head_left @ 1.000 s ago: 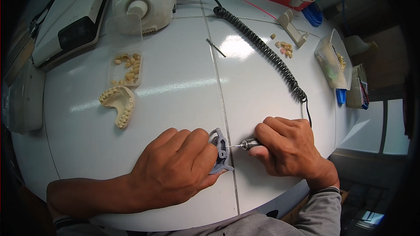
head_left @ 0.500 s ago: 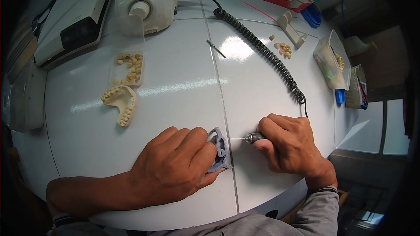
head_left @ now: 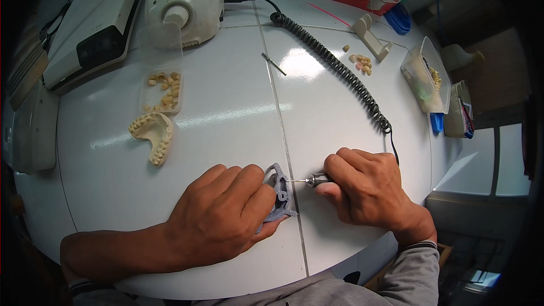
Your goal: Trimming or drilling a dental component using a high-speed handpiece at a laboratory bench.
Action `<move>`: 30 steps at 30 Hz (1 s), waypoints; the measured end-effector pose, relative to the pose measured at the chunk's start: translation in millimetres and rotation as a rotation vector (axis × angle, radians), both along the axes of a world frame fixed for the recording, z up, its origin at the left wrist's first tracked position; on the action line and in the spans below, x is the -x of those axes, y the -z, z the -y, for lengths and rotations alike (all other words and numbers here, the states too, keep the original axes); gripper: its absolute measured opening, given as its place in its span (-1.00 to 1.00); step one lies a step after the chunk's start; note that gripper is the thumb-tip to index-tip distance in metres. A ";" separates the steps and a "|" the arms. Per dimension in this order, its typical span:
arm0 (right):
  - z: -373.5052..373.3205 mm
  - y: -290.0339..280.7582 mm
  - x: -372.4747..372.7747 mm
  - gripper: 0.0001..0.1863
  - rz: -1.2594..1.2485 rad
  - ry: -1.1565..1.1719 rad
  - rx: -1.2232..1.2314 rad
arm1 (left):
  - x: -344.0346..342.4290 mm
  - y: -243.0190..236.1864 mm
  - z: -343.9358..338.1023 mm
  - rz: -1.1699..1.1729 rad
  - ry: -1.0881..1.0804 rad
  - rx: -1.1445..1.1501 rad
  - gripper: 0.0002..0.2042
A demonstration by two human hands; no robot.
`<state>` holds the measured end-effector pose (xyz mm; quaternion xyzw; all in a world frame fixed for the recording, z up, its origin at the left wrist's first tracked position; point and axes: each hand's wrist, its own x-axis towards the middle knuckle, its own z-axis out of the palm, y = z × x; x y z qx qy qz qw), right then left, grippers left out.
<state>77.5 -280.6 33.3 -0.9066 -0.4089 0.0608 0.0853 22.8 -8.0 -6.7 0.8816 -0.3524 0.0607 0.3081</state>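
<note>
My left hand is closed around a rough grey-blue dental framework, pinching it between thumb and fingers just above the white table. Part of the framework is hidden behind the fingers. In my closed right hand is a rotary handpiece, its thin bur pointing left. The bur's tip meets or nearly meets the framework's right edge; contact cannot be told. A black coiled cord runs from a white control unit toward my right hand.
A cream dental cast lies left of centre, beside a clear box of loose artificial teeth. More teeth lie near a beige stand. A small metal rod rests mid-table. At the right edge stands a plastic tub.
My right hand has moved left with the handpiece, bringing the bur to the framework's edge. The left hand still grips the framework, and the whole view has shifted slightly.
</note>
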 end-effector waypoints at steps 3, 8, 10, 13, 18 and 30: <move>-0.6 0.2 -0.4 -0.55 0.004 0.001 0.002 | -0.4 0.8 -0.1 0.002 0.000 -0.002 -0.58; -0.1 1.3 -0.1 -0.55 0.011 0.003 -0.003 | -1.1 -0.2 0.0 -0.007 0.005 -0.022 -0.58; -0.6 1.2 0.2 -0.55 0.017 0.006 -0.004 | -0.9 -0.9 -0.3 0.003 0.006 -0.030 -0.58; -1.0 1.5 0.8 -0.55 0.011 0.003 -0.006 | -0.6 0.4 -0.4 0.001 0.006 -0.033 -0.57; -0.5 2.1 1.2 -0.55 0.014 0.010 -0.011 | 0.6 0.5 -0.5 -0.015 0.007 -0.040 -0.57; -0.9 1.5 0.7 -0.55 0.011 0.005 -0.015 | -0.3 -0.7 -0.3 -0.014 0.006 -0.030 -0.57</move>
